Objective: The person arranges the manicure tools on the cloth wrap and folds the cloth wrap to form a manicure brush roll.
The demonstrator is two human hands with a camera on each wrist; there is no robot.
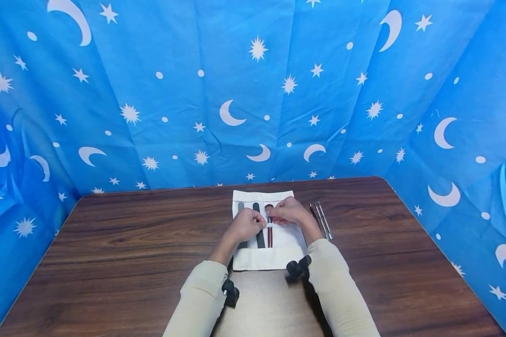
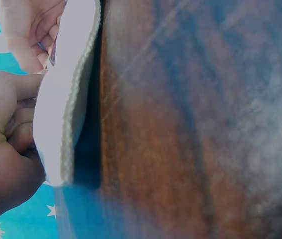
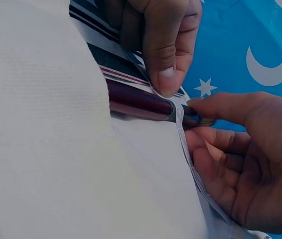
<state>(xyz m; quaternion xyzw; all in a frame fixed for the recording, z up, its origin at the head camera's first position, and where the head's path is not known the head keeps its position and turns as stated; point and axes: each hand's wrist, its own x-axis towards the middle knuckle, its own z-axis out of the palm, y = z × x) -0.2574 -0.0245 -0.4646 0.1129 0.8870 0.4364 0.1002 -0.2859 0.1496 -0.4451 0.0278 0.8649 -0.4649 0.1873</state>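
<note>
Red-handled brush (image 1: 270, 236) lies lengthwise in an opened white pouch (image 1: 288, 241), handle end tucked into the lower pocket (image 1: 265, 259), shaft passing under a white elastic band (image 3: 179, 115). Right hand (image 1: 293, 211): thumb and fingers curled, pinching the brush near its upper end. Left hand (image 1: 245, 225): fingers bent, thumb and fingertip pinching the band just beside the brush. Left of the brush, same pouch: one black strip (image 1: 256, 208), then a grey strip (image 1: 241, 206), partly behind the left hand. Right of the pouch: slim tools (image 1: 323, 220) side by side on a dark wood-grain table (image 1: 143, 243). Beyond: blue curtain (image 1: 177, 103), white moons and stars.
</note>
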